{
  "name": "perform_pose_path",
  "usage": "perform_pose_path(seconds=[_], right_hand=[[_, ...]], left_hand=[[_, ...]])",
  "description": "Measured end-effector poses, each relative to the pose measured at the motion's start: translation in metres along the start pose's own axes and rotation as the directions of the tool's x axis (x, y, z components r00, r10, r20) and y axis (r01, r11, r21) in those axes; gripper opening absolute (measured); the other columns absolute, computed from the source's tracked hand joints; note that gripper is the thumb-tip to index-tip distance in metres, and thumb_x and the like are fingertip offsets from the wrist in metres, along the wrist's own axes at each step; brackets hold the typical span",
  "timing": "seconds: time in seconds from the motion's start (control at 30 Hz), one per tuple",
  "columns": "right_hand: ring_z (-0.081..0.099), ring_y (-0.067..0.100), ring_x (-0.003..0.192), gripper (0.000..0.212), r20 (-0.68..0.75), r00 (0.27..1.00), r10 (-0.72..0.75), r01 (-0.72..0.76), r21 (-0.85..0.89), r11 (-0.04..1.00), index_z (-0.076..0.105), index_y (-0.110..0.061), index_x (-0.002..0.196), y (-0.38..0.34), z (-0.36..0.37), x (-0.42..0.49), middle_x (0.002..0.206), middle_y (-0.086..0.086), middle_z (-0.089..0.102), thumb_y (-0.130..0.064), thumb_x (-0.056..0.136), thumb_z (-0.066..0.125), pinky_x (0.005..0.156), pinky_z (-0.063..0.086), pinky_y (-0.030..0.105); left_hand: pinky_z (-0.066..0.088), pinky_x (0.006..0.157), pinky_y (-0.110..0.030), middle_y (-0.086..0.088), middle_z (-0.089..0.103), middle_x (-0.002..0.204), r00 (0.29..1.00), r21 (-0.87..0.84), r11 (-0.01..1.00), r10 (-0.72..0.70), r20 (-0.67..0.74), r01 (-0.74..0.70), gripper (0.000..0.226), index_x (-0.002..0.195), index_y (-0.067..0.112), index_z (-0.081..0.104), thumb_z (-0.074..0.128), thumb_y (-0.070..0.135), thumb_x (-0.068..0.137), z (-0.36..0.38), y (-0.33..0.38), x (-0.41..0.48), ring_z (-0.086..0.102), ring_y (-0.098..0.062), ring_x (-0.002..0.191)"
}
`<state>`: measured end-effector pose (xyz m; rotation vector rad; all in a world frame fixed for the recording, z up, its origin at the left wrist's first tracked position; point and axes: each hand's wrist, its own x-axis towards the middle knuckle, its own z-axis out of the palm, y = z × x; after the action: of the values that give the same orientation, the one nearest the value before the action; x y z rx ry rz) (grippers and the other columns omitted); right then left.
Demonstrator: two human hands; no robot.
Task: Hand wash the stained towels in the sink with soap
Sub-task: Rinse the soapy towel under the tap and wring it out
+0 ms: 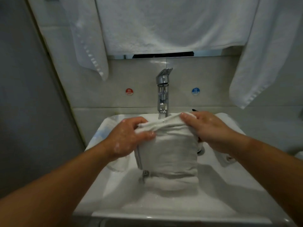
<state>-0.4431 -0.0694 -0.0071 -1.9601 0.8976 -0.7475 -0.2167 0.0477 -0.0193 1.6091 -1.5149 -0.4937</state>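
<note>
Both my left hand and right hand pinch the wet towel under the faucet; I'd rub bunched folds together, keeping cloth over the sink.

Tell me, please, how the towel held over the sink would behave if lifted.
Probably floppy: the towel hangs in folds from where the left hand and right hand grip its top edge. Likely heavy for its size, as it looks soaked.
</note>
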Motion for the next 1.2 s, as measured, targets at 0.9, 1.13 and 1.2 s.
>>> perform_pose_path(seconds=[0.9,1.13,1.2], right_hand=[[0.054,0.017,0.121,0.061,0.246,0.952,0.183,-0.002,-0.592,0.806,0.052,-0.033,0.135,0.046,0.030,-0.032,0.135,-0.007,0.048,-0.055,0.083,0.075,0.102,0.046,0.032],[0.049,0.016,0.100,0.052,0.591,0.788,0.173,0.431,-0.729,0.531,0.046,-0.034,0.127,0.053,0.054,-0.063,0.118,-0.005,0.049,-0.054,0.085,0.068,0.089,0.048,0.035],[0.052,0.019,0.094,0.035,0.593,0.797,0.113,0.478,-0.734,0.482,0.048,-0.030,0.125,0.051,0.059,-0.061,0.111,-0.001,0.054,-0.046,0.096,0.059,0.086,0.049,0.037]], left_hand=[[0.044,0.091,-0.024,0.003,0.048,0.130,0.944,0.525,0.845,-0.245,0.219,0.098,0.056,0.131,0.034,0.055,0.075,0.055,0.083,0.048,-0.039,-0.023,0.051,-0.015,0.111],[0.043,0.100,-0.031,0.014,0.038,0.127,0.736,0.632,0.728,-0.272,0.621,-0.265,0.062,0.127,0.042,0.048,0.071,0.071,0.077,0.047,-0.031,-0.040,0.039,-0.012,0.112],[0.044,0.100,-0.033,0.012,0.037,0.130,0.751,0.656,0.684,-0.240,0.615,-0.318,0.069,0.131,0.040,0.043,0.068,0.073,0.076,0.050,-0.036,-0.041,0.039,-0.013,0.112]])
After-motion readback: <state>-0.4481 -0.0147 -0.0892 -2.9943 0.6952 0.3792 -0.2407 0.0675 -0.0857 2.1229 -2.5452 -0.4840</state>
